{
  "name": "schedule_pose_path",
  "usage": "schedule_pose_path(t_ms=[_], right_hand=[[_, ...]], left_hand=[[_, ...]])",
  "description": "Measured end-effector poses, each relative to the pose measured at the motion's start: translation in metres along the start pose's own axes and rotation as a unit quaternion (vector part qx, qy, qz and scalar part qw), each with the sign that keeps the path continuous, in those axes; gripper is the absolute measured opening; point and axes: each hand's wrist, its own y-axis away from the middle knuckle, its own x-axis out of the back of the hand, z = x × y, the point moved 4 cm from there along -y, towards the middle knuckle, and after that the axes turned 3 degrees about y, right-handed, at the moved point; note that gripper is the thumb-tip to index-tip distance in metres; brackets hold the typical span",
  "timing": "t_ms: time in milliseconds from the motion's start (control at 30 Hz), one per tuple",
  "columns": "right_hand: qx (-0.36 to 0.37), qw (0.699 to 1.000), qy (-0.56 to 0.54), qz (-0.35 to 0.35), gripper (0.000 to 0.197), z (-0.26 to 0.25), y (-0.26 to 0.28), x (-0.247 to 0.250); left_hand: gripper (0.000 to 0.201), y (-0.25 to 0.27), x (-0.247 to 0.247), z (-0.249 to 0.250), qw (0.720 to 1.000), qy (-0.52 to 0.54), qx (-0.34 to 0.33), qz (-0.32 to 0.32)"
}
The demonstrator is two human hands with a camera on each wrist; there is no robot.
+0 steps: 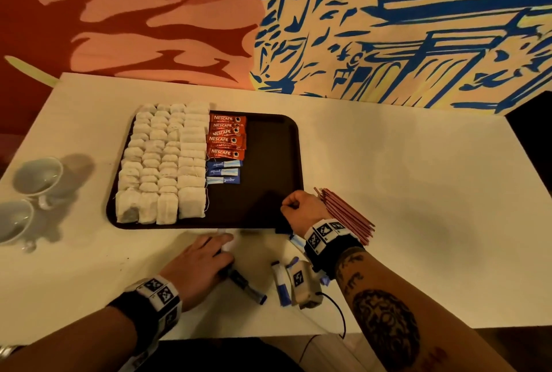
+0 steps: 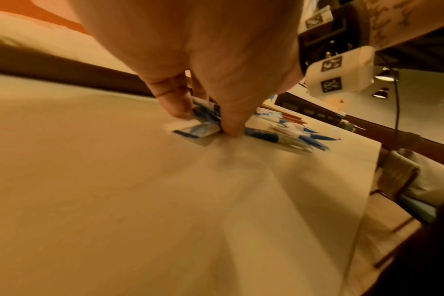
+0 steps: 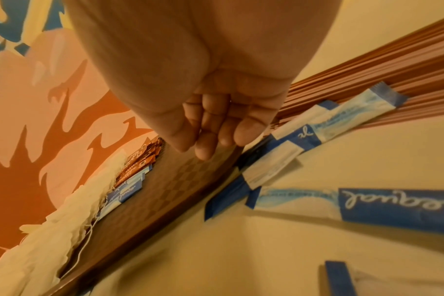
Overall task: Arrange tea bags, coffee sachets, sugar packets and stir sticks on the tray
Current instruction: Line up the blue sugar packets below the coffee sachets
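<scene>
Head view, step: the tray (image 1: 294,144) on the desk (image 1: 388,180) already carries rows of tea bags (image 1: 162,159), a column of coffee sachets (image 1: 226,137) and three sugar packets (image 1: 223,172); I judge the sugar stage is in hand, with the stir sticks (image 1: 348,213) not yet placed.
Head view, left hand: the left hand (image 1: 198,267) lies low on the desk just in front of the tray's near edge, over a pale packet.
Head view, right hand: the right hand (image 1: 301,207) sits curled at the tray's near right corner, just beside the bundle of stir sticks on the desk.
Head view, loose stock: more loose packets (image 1: 282,283) lie on the desk between the two forearms.
Head view, surroundings: two cups (image 1: 28,192) stand on the desk, well left of the tray.
Left wrist view, fingers: thumb and fingers (image 2: 174,100) pinch a blue-and-white sugar packet (image 2: 198,129) that touches the desk; the picture is blurred, so whether more than one is pinched I cannot tell.
Right wrist view, fingers: the fingers (image 3: 248,126) are curled into the palm with nothing visible inside them, hovering above the tray's bare dark floor.
Right wrist view, task thing: several sugar packets lie on the desk just beyond the tray rim, apart from these fingers, some touching the stir sticks.
Next move, judgement: carry the pinched packet over the rim and lay it below the three already set, aligned with them.
</scene>
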Motion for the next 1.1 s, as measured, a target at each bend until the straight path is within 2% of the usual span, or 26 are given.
schedule_pose_path(t_ms=[100,200,300,367,533,600,733,867,1033,1100], right_hand=[[0.003,1.000,0.006,0.000,0.003,-0.002,-0.002,0.000],[0.006,1.000,0.017,-0.008,0.004,-0.004,-0.001,0.000],[0.009,0.999,0.030,-0.015,0.004,-0.004,0.000,0.000],[0.010,0.999,0.036,-0.014,0.003,-0.005,0.000,0.000],[0.015,0.998,0.050,-0.020,0.006,-0.007,0.001,-0.001],[0.016,0.999,0.045,-0.023,0.008,-0.008,0.001,-0.002],[0.021,0.998,0.049,-0.033,0.010,-0.009,0.003,-0.002],[0.021,0.998,0.043,-0.030,0.009,-0.009,0.000,-0.003],[0.017,0.999,0.040,-0.029,0.009,-0.011,0.001,-0.003],[0.016,0.998,0.054,-0.024,0.010,-0.013,0.002,-0.003]], left_hand=[[0.033,0.012,0.007,-0.004,0.997,0.063,0.030,0.027],[0.037,0.013,0.011,-0.008,0.975,0.137,0.151,0.092],[0.072,0.006,0.004,-0.007,0.936,0.196,0.269,0.113],[0.082,-0.005,-0.002,-0.003,0.933,0.182,0.294,0.102],[0.040,-0.018,-0.007,0.000,0.940,0.138,0.290,0.112],[0.030,-0.015,-0.008,-0.005,0.948,0.103,0.278,0.112],[0.029,-0.011,-0.007,-0.013,0.969,0.037,0.227,0.085],[0.028,-0.007,0.008,-0.020,0.975,0.020,0.204,0.081],[0.028,0.018,0.026,-0.044,0.964,0.096,0.209,0.134],[0.020,0.033,0.026,-0.050,0.951,0.163,0.218,0.148]])
